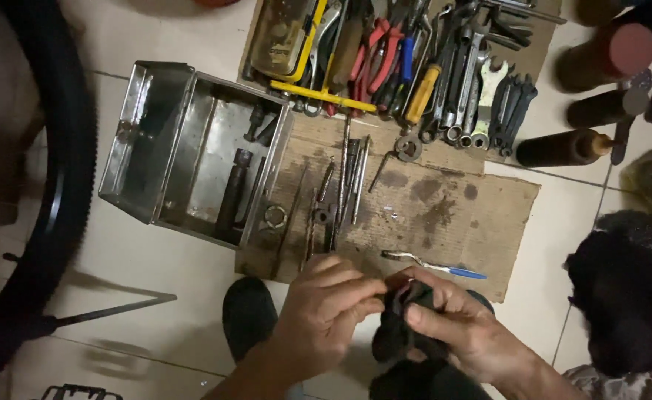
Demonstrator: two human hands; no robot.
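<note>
Black cloth [403, 326] sits bunched in both hands: right hand [459, 322] clamped around it, left hand [326, 311] pinching its top edge. Tools lie spread on cardboard [474, 215] beside an open metal box [192, 148], within reach.

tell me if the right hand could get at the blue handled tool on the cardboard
Probably yes. The blue-handled tool lies bare on the cardboard just beyond the right hand, nothing between them. But that hand and the left hand both hold a dark cloth.

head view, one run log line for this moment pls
left hand: pinching dark cloth | right hand: gripping same cloth | nearby: open metal toolbox, stained cardboard, blue-handled tool
</note>
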